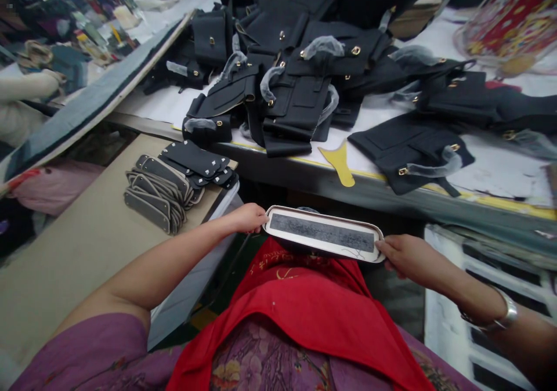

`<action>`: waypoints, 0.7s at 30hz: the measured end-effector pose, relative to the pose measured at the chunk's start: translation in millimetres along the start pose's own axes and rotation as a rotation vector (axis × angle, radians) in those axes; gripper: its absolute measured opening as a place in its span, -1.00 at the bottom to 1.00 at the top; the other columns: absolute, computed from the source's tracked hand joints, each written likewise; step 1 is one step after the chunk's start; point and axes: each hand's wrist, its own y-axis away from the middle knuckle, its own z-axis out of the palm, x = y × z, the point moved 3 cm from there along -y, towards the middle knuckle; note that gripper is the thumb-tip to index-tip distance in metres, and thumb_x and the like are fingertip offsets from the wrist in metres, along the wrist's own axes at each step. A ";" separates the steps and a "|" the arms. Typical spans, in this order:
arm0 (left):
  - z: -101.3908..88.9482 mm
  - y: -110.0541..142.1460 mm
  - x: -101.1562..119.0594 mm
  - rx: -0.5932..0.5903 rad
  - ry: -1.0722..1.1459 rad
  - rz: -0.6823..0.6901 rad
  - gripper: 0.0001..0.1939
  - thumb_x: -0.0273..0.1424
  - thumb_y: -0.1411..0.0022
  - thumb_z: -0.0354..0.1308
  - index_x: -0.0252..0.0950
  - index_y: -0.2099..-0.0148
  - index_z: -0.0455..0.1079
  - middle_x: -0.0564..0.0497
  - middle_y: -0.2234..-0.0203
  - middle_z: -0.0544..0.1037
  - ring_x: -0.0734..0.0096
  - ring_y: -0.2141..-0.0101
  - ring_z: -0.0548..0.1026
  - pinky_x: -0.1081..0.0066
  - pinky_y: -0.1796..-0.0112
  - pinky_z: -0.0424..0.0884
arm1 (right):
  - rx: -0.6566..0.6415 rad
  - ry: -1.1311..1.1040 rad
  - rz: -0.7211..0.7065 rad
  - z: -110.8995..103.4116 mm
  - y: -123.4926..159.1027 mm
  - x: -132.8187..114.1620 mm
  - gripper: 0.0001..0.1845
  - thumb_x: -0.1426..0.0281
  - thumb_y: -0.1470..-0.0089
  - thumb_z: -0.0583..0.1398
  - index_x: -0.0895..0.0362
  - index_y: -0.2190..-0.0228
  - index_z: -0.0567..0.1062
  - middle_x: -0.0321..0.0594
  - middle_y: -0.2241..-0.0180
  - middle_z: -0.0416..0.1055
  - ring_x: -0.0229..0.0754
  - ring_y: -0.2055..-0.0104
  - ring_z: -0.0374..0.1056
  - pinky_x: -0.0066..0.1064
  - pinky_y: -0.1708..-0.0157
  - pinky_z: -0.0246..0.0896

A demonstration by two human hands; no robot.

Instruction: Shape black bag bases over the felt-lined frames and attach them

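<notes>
Just above my red apron, both hands hold a black bag piece (324,234) by its two ends. Its long rounded face is turned up at me, white with a dark grey strip along the middle. Loose dark threads hang near its right end. My left hand (252,218) pinches the left end, fingers closed on the rim. At the other end my right hand (400,254) grips the rim between thumb and fingers. A bit of clear plastic wrap shows behind the piece; its lower side is mostly hidden.
Black bag parts (287,83) with plastic-wrapped handles heap on the white worktable. A yellow tool-shaped piece (339,162) lies at its edge. Stacked oblong panels (159,188) lie on a brown board (87,217) at left. A white slatted rack (452,304) stands at right. A co-worker's arm (30,86) shows far left.
</notes>
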 end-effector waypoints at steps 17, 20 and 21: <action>-12.5 -7.7 12.1 0.012 -0.163 0.133 -0.77 -0.41 -0.02 0.07 -0.32 0.65 0.29 0.08 0.75 0.32 0.53 0.65 0.24 0.50 0.57 0.07 | 0.028 -0.064 -0.025 7.0 -0.8 9.0 -0.59 0.27 -0.17 -0.07 0.18 0.55 0.39 -0.17 0.57 0.44 -0.29 0.67 0.29 -0.49 0.66 0.09; -12.7 -4.3 22.0 0.105 -0.197 0.135 -0.77 -0.49 0.07 0.10 -0.31 0.70 0.23 0.08 0.75 0.27 0.52 0.62 0.19 0.47 0.56 0.03 | 0.022 0.007 -0.015 4.6 -0.2 3.9 -0.58 0.30 -0.16 -0.06 0.18 0.61 0.38 -0.17 0.59 0.44 -0.31 0.68 0.28 -0.49 0.65 0.08; -12.0 -3.3 22.7 0.117 -0.182 0.124 -0.78 -0.49 0.08 0.10 -0.31 0.71 0.22 0.08 0.76 0.25 0.53 0.62 0.17 0.47 0.56 0.02 | 0.021 0.023 -0.016 3.7 0.2 2.1 -0.58 0.31 -0.16 -0.05 0.18 0.63 0.37 -0.17 0.60 0.43 -0.32 0.69 0.27 -0.49 0.65 0.08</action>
